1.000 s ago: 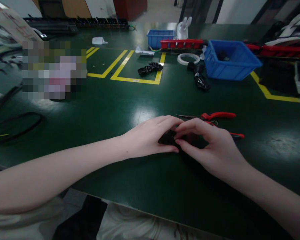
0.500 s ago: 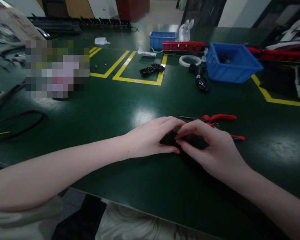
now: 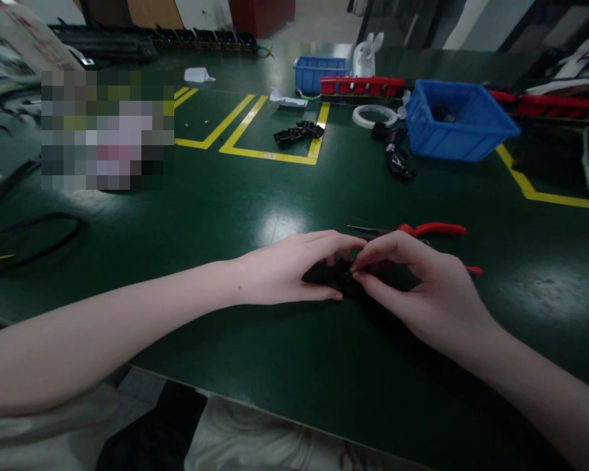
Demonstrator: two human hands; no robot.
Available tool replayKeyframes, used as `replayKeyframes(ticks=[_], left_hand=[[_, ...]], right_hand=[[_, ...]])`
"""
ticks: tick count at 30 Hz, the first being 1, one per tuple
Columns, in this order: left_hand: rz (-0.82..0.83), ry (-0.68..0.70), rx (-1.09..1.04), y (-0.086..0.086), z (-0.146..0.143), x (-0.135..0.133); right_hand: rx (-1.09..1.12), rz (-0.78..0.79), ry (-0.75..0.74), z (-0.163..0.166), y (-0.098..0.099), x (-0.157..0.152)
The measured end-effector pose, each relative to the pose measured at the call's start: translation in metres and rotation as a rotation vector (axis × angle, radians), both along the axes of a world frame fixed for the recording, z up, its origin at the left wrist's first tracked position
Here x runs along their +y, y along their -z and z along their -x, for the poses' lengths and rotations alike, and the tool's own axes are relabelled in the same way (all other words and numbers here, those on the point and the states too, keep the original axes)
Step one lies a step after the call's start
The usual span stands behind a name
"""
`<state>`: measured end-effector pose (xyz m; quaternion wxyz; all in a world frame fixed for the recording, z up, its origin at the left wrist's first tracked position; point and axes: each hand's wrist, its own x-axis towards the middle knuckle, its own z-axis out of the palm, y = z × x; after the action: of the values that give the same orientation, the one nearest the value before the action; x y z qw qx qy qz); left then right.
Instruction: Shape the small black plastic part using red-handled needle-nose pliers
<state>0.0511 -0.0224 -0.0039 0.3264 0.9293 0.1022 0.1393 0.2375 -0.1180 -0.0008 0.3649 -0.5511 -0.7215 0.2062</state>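
Observation:
Low over the near part of the green table, my left hand (image 3: 294,268) curves around a small black part (image 3: 342,273), its thumb on the near side and its fingers on the far side. Dark shadow hides much of that part, and its kind cannot be made out. From the right, my right hand (image 3: 429,281) meets it with thumb and forefinger pinched together at the part's edge. Whatever is in that pinch is too small to name. Just behind my right hand lie red-handled pliers (image 3: 434,229) with thin pointed jaws, partly covered by the hand.
Farther back are a large blue bin (image 3: 464,127), a smaller blue bin (image 3: 319,73), a roll of tape (image 3: 374,116), black bundles (image 3: 299,133) and a red rack (image 3: 362,86). A black cable (image 3: 39,226) loops at the left. Yellow tape (image 3: 269,156) marks the table.
My left hand has shifted slightly left, with its thumb farther from the right fingertips. My right hand has moved slightly right, still pinching, and covers more of the pliers.

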Motion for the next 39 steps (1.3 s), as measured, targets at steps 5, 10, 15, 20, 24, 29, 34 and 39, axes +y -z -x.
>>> replayKeyframes(ticks=[5, 10, 15, 20, 24, 29, 34, 39], left_hand=[[-0.101, -0.022, 0.053, -0.0008, 0.0006, 0.0011], [-0.138, -0.033, 0.079, -0.0005, 0.0008, 0.0021], [-0.175, -0.052, 0.062, 0.0012, 0.0013, 0.0034], [-0.237, -0.070, 0.093, 0.0021, 0.0016, 0.0051], [-0.258, -0.064, 0.109, 0.0024, 0.0014, 0.0065], [-0.273, -0.063, 0.108, 0.0033, 0.0022, 0.0074], [-0.270, -0.071, 0.115, 0.0018, 0.0011, 0.0067], [-0.273, -0.069, 0.123, 0.0015, 0.0002, 0.0071]], right_hand=[[-0.006, -0.010, -0.013, -0.0007, 0.0004, -0.0008], [-0.008, -0.010, -0.009, 0.0002, -0.0002, -0.0010], [-0.058, -0.025, -0.024, -0.0006, -0.0001, -0.0020], [-0.192, -0.111, -0.059, -0.0006, 0.0003, -0.0029], [-0.244, -0.170, -0.124, 0.0023, -0.0007, -0.0038], [-0.262, -0.222, -0.166, 0.0048, 0.0015, -0.0030], [-0.130, -0.122, -0.113, 0.0017, 0.0051, -0.0026], [-0.092, -0.068, -0.039, 0.0026, 0.0045, -0.0049]])
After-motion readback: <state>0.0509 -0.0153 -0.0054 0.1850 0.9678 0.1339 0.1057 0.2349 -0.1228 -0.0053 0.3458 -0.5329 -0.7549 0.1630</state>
